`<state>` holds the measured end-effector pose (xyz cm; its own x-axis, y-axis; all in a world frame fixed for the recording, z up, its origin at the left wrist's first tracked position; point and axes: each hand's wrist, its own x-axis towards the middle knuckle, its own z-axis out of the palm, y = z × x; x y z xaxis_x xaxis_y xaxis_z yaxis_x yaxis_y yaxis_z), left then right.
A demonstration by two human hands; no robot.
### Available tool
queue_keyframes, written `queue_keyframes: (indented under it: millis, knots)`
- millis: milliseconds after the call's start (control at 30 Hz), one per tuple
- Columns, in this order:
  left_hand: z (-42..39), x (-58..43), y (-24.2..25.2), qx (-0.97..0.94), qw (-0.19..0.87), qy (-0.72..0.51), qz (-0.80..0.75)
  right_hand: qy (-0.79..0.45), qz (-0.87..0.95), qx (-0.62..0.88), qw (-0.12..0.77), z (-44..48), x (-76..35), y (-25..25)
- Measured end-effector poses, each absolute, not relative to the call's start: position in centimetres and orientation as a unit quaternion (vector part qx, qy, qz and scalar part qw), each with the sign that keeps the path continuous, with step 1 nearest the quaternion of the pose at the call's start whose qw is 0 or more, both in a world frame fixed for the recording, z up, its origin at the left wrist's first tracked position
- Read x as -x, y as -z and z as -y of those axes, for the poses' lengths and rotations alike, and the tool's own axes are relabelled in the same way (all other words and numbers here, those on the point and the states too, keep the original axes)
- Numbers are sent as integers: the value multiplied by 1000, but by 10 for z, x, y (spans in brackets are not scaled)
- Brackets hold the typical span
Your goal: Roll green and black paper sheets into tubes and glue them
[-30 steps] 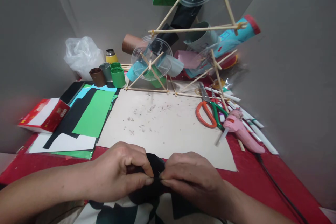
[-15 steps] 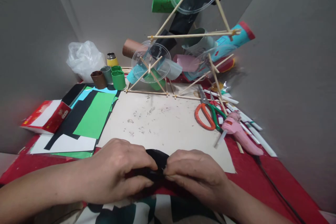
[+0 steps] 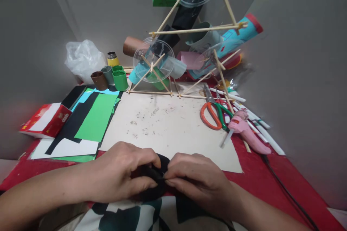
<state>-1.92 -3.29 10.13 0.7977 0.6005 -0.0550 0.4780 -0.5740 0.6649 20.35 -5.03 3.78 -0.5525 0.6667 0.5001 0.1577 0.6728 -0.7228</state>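
Observation:
A curled piece of black paper [image 3: 164, 161] is held between both hands near the front edge of the table, above my lap. My left hand [image 3: 131, 171] wraps around its left side, with the thumb below and the fingers above. My right hand [image 3: 195, 177] pinches the paper's right edge between thumb and fingertips. The fingers hide much of the paper. Just beyond the hands lies a stained cream sheet of card [image 3: 173, 133].
Coloured paper sheets [image 3: 94, 119] and a red box [image 3: 46, 119] lie left. Scissors [image 3: 210, 115] and a pink glue gun [image 3: 248, 131], its black cord trailing, lie right. Behind stands a stick frame [image 3: 192, 30] with clear lids and paper tubes. Several short paper tubes [image 3: 119, 80] stand beside a plastic bag [image 3: 85, 59].
Both hands have shifted slightly, the right one a little left and lower. More of the black paper's lower side shows now. The whole view has tilted slightly.

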Motion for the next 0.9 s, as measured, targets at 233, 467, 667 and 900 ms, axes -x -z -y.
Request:
queue_keyframes:
  millis: [233,467,667,900]
  knots:
    - [33,24,-98,-889,347,-99,-284,-321,819,259,399,50,-204,-38]
    - [33,21,-91,-884,360,-130,-269,-308,829,266,384,50,-203,-35]
    - [36,20,-91,-886,339,-163,-273,-264,840,254,400,51,-203,-33]
    - [36,18,-91,-858,402,-132,-293,-270,849,249,380,53,-203,-32]
